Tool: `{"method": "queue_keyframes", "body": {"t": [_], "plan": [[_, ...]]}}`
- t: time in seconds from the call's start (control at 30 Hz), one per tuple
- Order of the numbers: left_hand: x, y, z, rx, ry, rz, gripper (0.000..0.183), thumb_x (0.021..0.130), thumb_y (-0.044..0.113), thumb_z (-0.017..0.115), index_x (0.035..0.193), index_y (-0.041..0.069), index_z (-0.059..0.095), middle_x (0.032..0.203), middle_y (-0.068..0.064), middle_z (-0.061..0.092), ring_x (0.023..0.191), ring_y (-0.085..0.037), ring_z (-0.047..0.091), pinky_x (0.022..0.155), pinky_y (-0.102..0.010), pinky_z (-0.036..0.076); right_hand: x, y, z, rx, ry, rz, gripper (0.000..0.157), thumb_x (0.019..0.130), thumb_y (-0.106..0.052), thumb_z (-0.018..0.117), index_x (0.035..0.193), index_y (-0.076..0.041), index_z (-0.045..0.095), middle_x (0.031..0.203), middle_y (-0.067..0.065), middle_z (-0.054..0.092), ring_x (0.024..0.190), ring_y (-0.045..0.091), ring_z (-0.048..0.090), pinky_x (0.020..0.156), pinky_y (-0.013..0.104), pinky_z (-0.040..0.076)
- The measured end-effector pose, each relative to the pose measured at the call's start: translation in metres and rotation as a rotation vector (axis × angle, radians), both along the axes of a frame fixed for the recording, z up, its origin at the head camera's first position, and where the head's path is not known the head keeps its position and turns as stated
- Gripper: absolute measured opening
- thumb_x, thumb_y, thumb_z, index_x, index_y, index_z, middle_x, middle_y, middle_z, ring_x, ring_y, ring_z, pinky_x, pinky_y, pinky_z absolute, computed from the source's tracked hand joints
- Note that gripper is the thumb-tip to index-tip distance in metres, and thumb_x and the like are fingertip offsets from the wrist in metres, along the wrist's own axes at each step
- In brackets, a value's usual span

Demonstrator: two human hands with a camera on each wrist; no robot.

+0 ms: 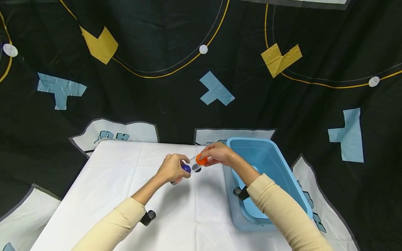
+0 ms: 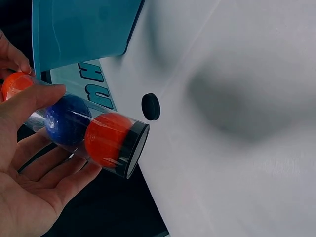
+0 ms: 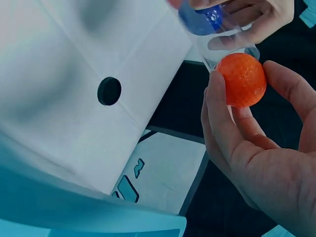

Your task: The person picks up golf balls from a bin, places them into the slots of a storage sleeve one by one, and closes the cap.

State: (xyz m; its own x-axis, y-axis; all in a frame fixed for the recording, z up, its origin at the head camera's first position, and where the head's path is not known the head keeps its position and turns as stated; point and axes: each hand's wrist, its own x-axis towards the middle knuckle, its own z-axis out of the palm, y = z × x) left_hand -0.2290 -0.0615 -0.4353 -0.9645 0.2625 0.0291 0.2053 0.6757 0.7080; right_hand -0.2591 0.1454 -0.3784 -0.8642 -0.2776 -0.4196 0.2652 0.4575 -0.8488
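My left hand (image 1: 171, 169) grips a clear plastic tube (image 3: 222, 47), held tilted above the table. Inside it sit a blue ball (image 2: 67, 120) and an orange-red ball (image 2: 107, 140), the latter beside a black end cap (image 2: 131, 150). At the tube's other, uncapped end, my right hand (image 1: 217, 153) pinches an orange ball (image 3: 242, 80) between thumb and fingers. This ball is right at the tube's mouth; whether part of it is inside I cannot tell. A loose black cap (image 3: 109, 91) lies on the white table below the tube.
To the right stands a light blue plastic tub (image 1: 230, 209), under my right forearm. A white cloth covers the table (image 1: 125, 167). Behind it hangs a black backdrop (image 1: 141, 101) with blue and yellow tape marks.
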Motion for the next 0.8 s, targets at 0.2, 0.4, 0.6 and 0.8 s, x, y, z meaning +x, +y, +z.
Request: {"method": "queue_keyframes", "body": {"t": [0.2,0.4,0.6,0.8], "plan": [[-0.0011,-0.0006,0.0006,0.001,0.0,-0.006,0.041,0.066,0.014,0.094,0.102,0.008,0.077,0.089,-0.011,0.078,0.075,-0.017,0.071,0.067,-0.029,0.06,0.0018,-0.0038,-0.0024,-0.025,0.0,0.005,0.029,0.09,-0.013,0.071,0.113,0.004,0.068,0.113,0.019,0.07,0.097,0.034,0.073,0.088,0.04,0.06],[-0.0012,-0.0012,0.0002,0.0,-0.001,0.0,0.04,0.066,0.015,0.093,0.103,0.009,0.077,0.088,-0.01,0.077,0.075,-0.017,0.071,0.067,-0.029,0.06,0.0025,-0.006,-0.005,-0.04,-0.003,0.011,0.03,0.091,-0.013,0.07,0.116,0.004,0.068,0.114,0.019,0.07,0.106,0.04,0.071,0.091,0.042,0.059],[-0.0019,-0.0033,0.0013,-0.007,0.014,0.004,0.039,0.066,0.017,0.094,0.101,0.009,0.078,0.086,-0.009,0.077,0.074,-0.017,0.069,0.065,-0.028,0.059,0.0005,-0.0068,-0.0039,-0.023,-0.021,-0.002,0.034,0.091,-0.014,0.072,0.12,0.003,0.067,0.119,0.018,0.069,0.1,0.032,0.072,0.092,0.04,0.059],[-0.0016,-0.0067,-0.0004,-0.01,0.027,0.006,0.039,0.065,0.018,0.094,0.099,0.009,0.077,0.086,-0.008,0.077,0.075,-0.018,0.069,0.066,-0.029,0.058,0.0,-0.0064,-0.0039,0.003,-0.024,-0.012,0.036,0.091,-0.017,0.072,0.122,0.001,0.067,0.122,0.017,0.067,0.103,0.033,0.069,0.093,0.042,0.058]]}}
